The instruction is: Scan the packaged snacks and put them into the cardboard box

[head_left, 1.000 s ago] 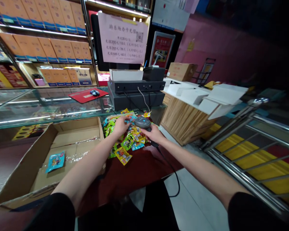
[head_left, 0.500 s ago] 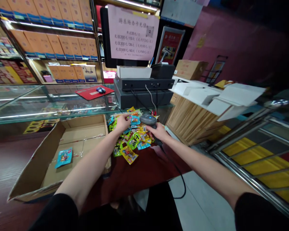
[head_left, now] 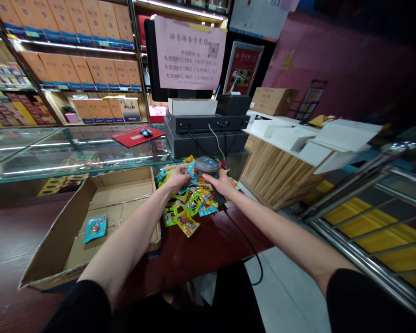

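My right hand (head_left: 221, 183) is wrapped round the handle of a dark grey barcode scanner (head_left: 207, 165), whose black cable hangs past the table edge. Pinched in my left hand (head_left: 179, 178) is a blue snack packet (head_left: 192, 173), partly covered by the fingers and the scanner. The scanner's head is close above that packet. Beneath both hands lies a heap of small green, yellow and blue packets, with a yellow packet (head_left: 186, 223) at its near edge. Left of the heap, an open cardboard box (head_left: 125, 178) holds one blue packet (head_left: 94, 228).
A glass counter (head_left: 90, 148) with a red mouse pad (head_left: 135, 136) runs behind the box. Beyond the heap stand a black cash drawer (head_left: 208, 143) and a monitor bearing a pink sign (head_left: 190, 55). At the right are a wood-panelled cabinet (head_left: 266, 171) and a metal railing (head_left: 360, 245).
The scanner in my right hand has moved left, closer to my left hand. My left hand has tilted the blue packet up toward it. The view has shifted slightly.
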Demonstrator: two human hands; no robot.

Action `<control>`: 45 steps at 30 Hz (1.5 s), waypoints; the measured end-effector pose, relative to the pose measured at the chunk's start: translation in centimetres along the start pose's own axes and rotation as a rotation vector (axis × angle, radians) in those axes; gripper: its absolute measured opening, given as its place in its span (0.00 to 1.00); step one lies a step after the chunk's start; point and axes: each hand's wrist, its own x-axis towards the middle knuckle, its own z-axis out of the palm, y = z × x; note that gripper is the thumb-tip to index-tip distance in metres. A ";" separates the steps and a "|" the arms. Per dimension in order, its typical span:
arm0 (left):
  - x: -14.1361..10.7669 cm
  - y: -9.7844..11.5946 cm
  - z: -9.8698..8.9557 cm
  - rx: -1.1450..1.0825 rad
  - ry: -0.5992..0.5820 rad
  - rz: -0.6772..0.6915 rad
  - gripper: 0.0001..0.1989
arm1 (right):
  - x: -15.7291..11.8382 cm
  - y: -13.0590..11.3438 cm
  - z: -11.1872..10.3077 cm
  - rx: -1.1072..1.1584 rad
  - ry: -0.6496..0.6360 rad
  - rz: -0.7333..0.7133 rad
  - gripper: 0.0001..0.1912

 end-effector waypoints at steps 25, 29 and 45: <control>-0.4 2.2 -1.7 -0.184 0.145 0.033 0.11 | -3.4 -2.0 -0.5 -0.369 -0.111 0.114 0.16; -0.4 2.2 -1.7 -0.197 0.163 0.011 0.14 | -3.2 -1.4 -0.9 -0.362 -0.067 0.072 0.17; -0.3 2.4 -1.7 -0.171 0.166 -0.006 0.16 | -3.4 -1.8 -0.9 -0.255 -0.084 0.079 0.19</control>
